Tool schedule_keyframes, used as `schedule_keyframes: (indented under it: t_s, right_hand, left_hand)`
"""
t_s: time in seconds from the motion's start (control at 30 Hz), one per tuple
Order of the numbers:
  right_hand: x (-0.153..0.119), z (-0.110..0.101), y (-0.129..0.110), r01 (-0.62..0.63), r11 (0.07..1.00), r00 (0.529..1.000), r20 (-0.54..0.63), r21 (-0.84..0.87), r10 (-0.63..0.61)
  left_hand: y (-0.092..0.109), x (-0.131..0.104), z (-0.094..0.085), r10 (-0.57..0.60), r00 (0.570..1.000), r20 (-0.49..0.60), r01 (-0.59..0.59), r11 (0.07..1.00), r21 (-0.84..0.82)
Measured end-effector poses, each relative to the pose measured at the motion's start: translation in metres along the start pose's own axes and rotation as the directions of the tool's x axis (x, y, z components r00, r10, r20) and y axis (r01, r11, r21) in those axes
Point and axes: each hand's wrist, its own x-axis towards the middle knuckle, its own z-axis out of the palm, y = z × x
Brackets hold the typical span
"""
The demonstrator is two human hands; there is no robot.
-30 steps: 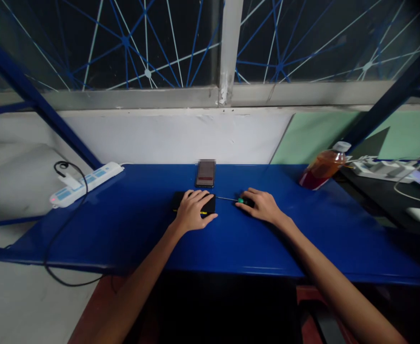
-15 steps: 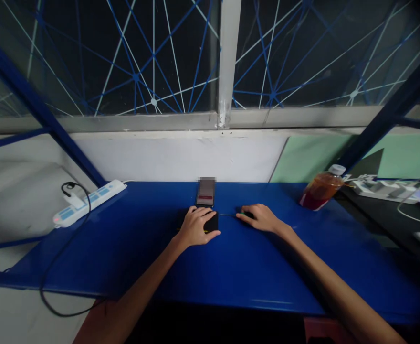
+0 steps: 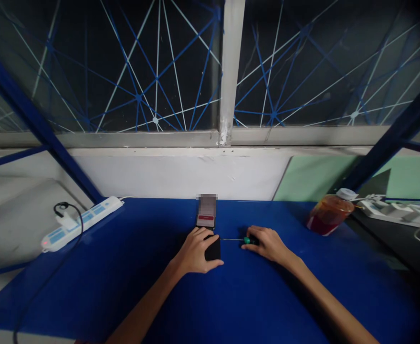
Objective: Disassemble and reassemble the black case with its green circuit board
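Observation:
My left hand (image 3: 197,251) lies over a small black box-shaped object (image 3: 213,248) on the blue table, thumb on the near side and fingers along the far side. Much of that object is hidden under the palm. To the right, my right hand (image 3: 267,243) is closed on the handle of a screwdriver (image 3: 246,240), which shows green at the front and dark behind. Its thin metal shaft lies level and points left, with the tip close to the black object's right side; I cannot tell whether they touch. Just behind my left hand stands a phone (image 3: 206,212).
A white power strip (image 3: 99,210) with a black cable (image 3: 79,234) lies on the left of the blue table (image 3: 267,296). A capped bottle of reddish drink (image 3: 330,215) stands on the right, near another power strip (image 3: 396,212). Blue frame bars rise at both sides.
The view has tilted upward, so the table and hands appear lower. More of the screwdriver's green handle now shows at my right fingers. My left hand stays on the black object.

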Motion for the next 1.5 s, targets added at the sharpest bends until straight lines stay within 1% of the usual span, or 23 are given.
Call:
schedule_keyframes:
  t_s: [0.1, 0.3, 0.5, 0.63, 0.77, 0.93, 1.07, 1.17, 1.33, 1.5]
  right_hand:
    - [0.0, -0.001, -0.004, -0.032, 0.999, 0.998, 0.049, -0.031, 0.034]
    - [-0.004, -0.003, -0.015, -0.005, 1.0, 1.0, 0.006, -0.007, 0.005]
    - [-0.007, -0.006, -0.01, 0.008, 1.0, 1.0, -0.025, 0.004, -0.008]
    - [-0.008, -0.005, -0.008, 0.015, 1.0, 0.997, -0.07, 0.023, -0.014]
    - [-0.01, -0.002, -0.01, 0.013, 0.999, 0.999, -0.053, 0.05, -0.011]
    - [-0.012, 0.004, -0.01, -0.032, 0.996, 0.998, -0.048, 0.08, 0.036]
    - [-0.01, 0.003, -0.012, -0.07, 0.986, 0.997, -0.033, 0.153, 0.076]
    - [-0.008, 0.0, -0.013, -0.06, 0.983, 0.997, -0.031, 0.172, 0.066]
    - [-0.007, -0.002, -0.01, -0.031, 0.99, 0.996, -0.078, 0.134, 0.042]
    - [-0.012, 0.009, -0.01, -0.049, 0.986, 0.986, -0.149, 0.159, 0.073]
  left_hand:
    - [0.0, 0.0, 0.001, 0.0, 1.0, -0.015, 0.0, 1.0, 0.001]
    - [-0.001, 0.001, 0.002, -0.017, 0.998, -0.058, 0.016, 1.0, -0.006]
    - [0.0, 0.002, 0.004, -0.032, 0.995, -0.1, 0.03, 0.999, -0.02]
    - [0.001, 0.001, 0.004, -0.037, 0.993, -0.113, 0.035, 0.999, -0.017]
    - [0.002, 0.001, 0.004, -0.034, 0.991, -0.132, 0.03, 0.999, -0.028]
    - [0.001, 0.0, 0.006, -0.023, 0.987, -0.156, 0.02, 1.0, -0.024]
    - [0.002, -0.001, 0.005, -0.014, 0.991, -0.135, 0.009, 0.999, -0.035]
    - [0.003, -0.001, 0.005, -0.004, 0.992, -0.126, 0.001, 1.0, -0.027]
    - [0.004, -0.003, 0.006, 0.008, 0.986, -0.164, -0.011, 1.0, -0.02]
    - [0.005, -0.003, 0.006, -0.009, 0.988, -0.153, 0.004, 1.0, -0.028]
